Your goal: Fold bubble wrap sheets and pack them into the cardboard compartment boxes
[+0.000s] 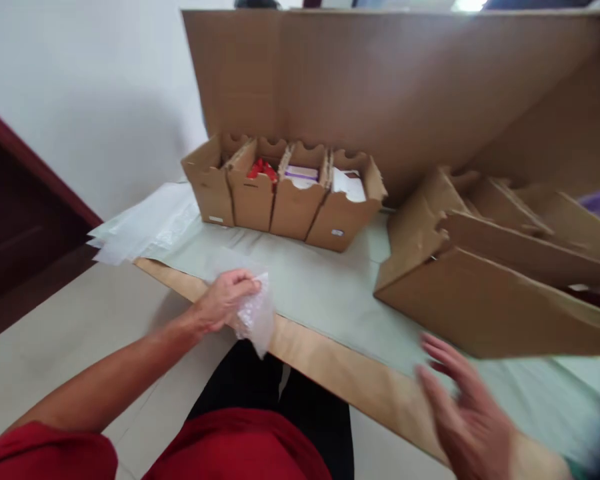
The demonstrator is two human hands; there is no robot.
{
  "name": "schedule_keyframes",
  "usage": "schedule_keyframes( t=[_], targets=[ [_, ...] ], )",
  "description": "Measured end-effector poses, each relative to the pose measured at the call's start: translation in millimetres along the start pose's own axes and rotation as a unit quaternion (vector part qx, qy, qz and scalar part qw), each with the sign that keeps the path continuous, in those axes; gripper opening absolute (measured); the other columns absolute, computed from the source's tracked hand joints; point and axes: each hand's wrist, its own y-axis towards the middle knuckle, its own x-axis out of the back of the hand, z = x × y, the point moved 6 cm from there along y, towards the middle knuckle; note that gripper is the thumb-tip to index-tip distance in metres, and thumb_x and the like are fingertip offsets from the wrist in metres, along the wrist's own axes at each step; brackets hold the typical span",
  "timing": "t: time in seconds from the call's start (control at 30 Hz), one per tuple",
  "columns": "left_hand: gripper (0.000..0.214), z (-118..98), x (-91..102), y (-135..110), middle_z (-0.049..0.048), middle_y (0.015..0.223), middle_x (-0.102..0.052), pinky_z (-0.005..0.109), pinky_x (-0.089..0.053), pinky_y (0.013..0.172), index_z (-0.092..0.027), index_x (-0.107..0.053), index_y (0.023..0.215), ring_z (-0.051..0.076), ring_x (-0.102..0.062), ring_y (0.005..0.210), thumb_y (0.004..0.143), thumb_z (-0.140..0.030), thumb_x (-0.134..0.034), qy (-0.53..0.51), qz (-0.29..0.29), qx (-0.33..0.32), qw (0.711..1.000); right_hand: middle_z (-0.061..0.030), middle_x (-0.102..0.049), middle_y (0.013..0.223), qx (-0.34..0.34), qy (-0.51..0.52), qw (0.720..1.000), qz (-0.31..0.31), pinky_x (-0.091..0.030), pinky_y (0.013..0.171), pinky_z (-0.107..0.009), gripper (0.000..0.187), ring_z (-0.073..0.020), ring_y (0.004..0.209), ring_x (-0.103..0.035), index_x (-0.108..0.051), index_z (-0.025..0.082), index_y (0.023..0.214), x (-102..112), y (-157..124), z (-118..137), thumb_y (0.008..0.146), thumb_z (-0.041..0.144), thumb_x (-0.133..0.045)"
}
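My left hand [227, 297] is closed round a clear bubble-wrap bag [256, 317] over the table's front edge. The bag hangs crumpled from my fingers; whether anything is inside cannot be made out. At the lower right, my right hand [467, 407] is raised above the wooden table edge, its thumb and fingers apart with nothing between them. It is slightly blurred. The nearest thing to it is the large cardboard box [480, 303] on the right.
Several clear bags [153, 217] lie stacked at the table's left end. Cardboard bins [293, 210] stand in a row at the back, holding red packets [263, 169], a purple-and-white box [301, 175] and white pieces [349, 185]. A tall cardboard panel [330, 80] rises behind them.
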Motion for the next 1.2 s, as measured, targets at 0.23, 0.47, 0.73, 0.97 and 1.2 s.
schedule_keyframes(
  t=[0.23, 0.47, 0.73, 0.97, 1.2],
  targets=[
    [0.043, 25.1, -127.6, -12.4, 0.0132, 0.135, -0.064, 0.046, -0.055, 0.1, -0.022, -0.07, 0.122, 0.031, -0.062, 0.124, 0.085, -0.044, -0.071, 0.142, 0.241, -0.116, 0.953, -0.018, -0.065, 0.139, -0.149, 0.173, 0.97, 0.088, -0.055, 0.101, -0.05, 0.08, -0.0348, 0.121, -0.067, -0.048, 0.019, 0.149, -56.4, -12.2, -6.5, 0.087, 0.066, -0.065],
    [0.046, 39.6, -69.3, -29.0, 0.0188, 0.147, -0.056, 0.06, -0.045, 0.115, -0.02, -0.058, 0.137, 0.036, -0.049, 0.141, 0.091, -0.026, -0.064, 0.5, 0.129, -0.379, 0.768, -0.0062, -0.073, 0.097, -0.224, 0.177, 0.958, -0.022, -0.056, 0.086, -0.041, 0.057, -0.0223, 0.084, -0.067, -0.061, 0.02, 0.137, -54.3, -15.8, -27.4, 0.086, 0.045, -0.07],
    [0.056, 37.5, -92.3, -23.1, 0.0185, 0.151, -0.053, 0.062, -0.038, 0.118, -0.024, -0.05, 0.144, 0.039, -0.045, 0.146, 0.093, -0.038, -0.067, 0.553, 0.144, -0.439, 0.693, 0.0053, -0.06, 0.069, -0.325, 0.377, 0.862, -0.096, -0.045, 0.057, -0.025, 0.04, -0.0114, 0.06, -0.053, -0.069, 0.021, 0.101, -49.9, -14.7, -42.6, 0.073, 0.045, -0.085],
    [0.028, 32.8, -113.3, -27.2, 0.0149, 0.141, -0.066, 0.064, -0.025, 0.124, -0.021, -0.07, 0.121, 0.035, -0.056, 0.139, 0.097, -0.027, -0.058, 0.534, 0.126, -0.443, 0.709, 0.0054, -0.06, 0.071, -0.336, 0.405, 0.844, -0.104, -0.047, 0.057, -0.025, 0.046, -0.0118, 0.06, -0.055, -0.067, 0.022, 0.104, -50.0, -9.6, -44.3, 0.07, 0.048, -0.085],
    [0.03, -14.1, -100.0, 23.2, 0.0004, 0.075, -0.075, 0.029, -0.052, 0.065, -0.022, -0.071, 0.082, 0.018, -0.07, 0.07, 0.094, -0.042, -0.053, 0.481, 0.175, -0.226, 0.829, -0.0116, -0.065, 0.134, -0.202, 0.243, 0.933, -0.173, -0.057, 0.082, -0.039, 0.047, -0.0268, 0.114, -0.067, -0.059, 0.024, 0.13, -9.0, -24.2, -39.0, 0.093, 0.053, -0.063]
  ],
)
